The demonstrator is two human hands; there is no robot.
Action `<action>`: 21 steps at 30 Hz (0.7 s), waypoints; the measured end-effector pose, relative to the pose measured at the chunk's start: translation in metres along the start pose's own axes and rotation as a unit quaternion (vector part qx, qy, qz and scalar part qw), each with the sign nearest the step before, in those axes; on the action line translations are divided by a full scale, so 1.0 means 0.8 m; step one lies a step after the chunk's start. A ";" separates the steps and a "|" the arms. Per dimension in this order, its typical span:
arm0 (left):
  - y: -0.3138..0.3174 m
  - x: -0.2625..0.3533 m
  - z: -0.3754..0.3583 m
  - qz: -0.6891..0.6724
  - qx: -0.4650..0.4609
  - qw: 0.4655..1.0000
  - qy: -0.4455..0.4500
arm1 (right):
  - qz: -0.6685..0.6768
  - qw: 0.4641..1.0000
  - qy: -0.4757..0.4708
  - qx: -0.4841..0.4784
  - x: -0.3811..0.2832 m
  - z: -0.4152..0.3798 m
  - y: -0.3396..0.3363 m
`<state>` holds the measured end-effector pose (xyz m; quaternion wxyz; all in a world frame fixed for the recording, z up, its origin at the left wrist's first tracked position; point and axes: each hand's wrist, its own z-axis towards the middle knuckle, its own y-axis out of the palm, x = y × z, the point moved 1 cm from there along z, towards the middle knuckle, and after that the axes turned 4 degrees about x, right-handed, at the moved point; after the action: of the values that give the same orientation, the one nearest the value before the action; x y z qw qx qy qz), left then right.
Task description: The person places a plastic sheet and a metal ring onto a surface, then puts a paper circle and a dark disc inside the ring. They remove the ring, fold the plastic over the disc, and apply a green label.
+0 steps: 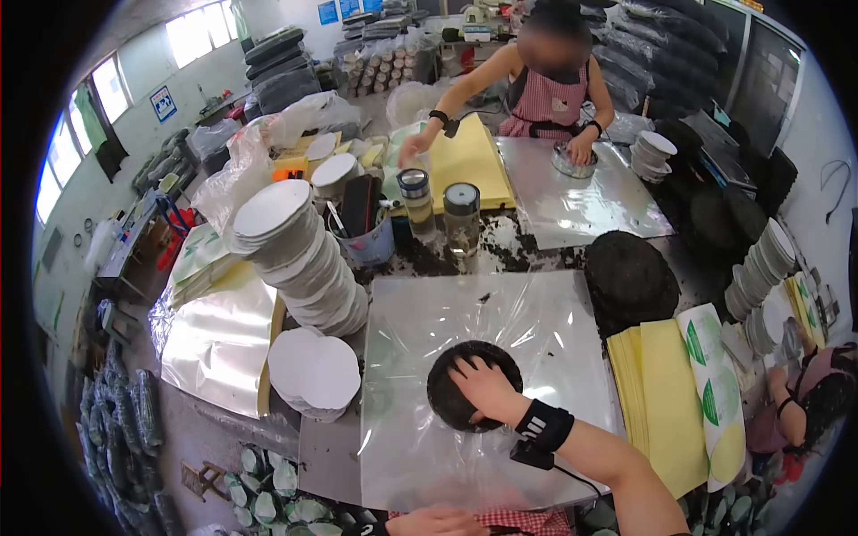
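Note:
My right hand (487, 389) lies with its fingers spread on top of a round black disc (447, 402). Under the disc is a large clear plastic sheet (411, 456), which wrinkles outward around it. My left hand (435, 522) is at the bottom edge of the view, by the near edge of the sheet; it is smeared by motion, so its fingers cannot be made out. White round discs (315, 371) are stacked just left of the sheet, with a taller leaning stack (308, 268) behind them. To the right sits a stack of black discs (630, 281).
Two jars (462, 219) and a bucket of tools (371, 246) stand beyond the sheet. Yellow paper (666, 402) lies at the right, foil-like sheets (219, 335) at the left. A co-worker (554, 89) works opposite; another person (809, 393) is at the far right.

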<state>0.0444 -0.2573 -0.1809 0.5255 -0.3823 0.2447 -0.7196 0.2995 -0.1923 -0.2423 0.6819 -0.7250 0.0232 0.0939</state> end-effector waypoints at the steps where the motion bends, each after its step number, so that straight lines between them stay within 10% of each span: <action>1: 0.033 -0.023 -0.037 0.019 -0.091 0.995 -0.045 | 0.004 1.000 0.010 -0.014 -0.004 0.003 -0.001; 4: 0.065 -0.091 -0.066 0.062 -0.188 0.966 -0.166 | 0.018 0.999 0.026 -0.008 -0.011 0.005 -0.008; 7: 0.099 -0.141 -0.009 0.066 0.115 0.973 -0.190 | 0.118 0.984 -0.011 0.134 0.011 -0.028 0.012; 10: 0.113 -0.138 0.043 0.118 0.069 0.979 -0.148 | 0.072 0.904 0.153 0.394 0.028 -0.110 -0.033; 12: 0.120 -0.137 0.037 0.066 0.069 0.980 -0.173 | 0.122 0.828 0.412 0.361 0.076 -0.181 0.031; 14: 0.114 -0.134 0.037 0.043 0.043 0.978 -0.201 | 0.476 0.789 0.352 0.166 0.090 -0.230 0.028; 17: 0.112 -0.130 0.038 0.043 0.042 0.975 -0.213 | 0.550 0.629 0.356 0.418 0.133 -0.256 -0.047; 20: 0.117 -0.138 0.030 -0.007 0.059 0.959 -0.276 | 0.699 0.507 0.301 0.404 0.183 -0.255 0.096; 21: 0.114 -0.139 0.043 0.022 0.069 0.940 -0.333 | 0.586 0.681 0.256 0.357 0.133 -0.223 0.064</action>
<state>0.1416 -0.1810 -0.2621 0.6179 -0.5574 0.0136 -0.5544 0.4140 -0.3631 -0.3016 0.6623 -0.2607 0.6487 0.2694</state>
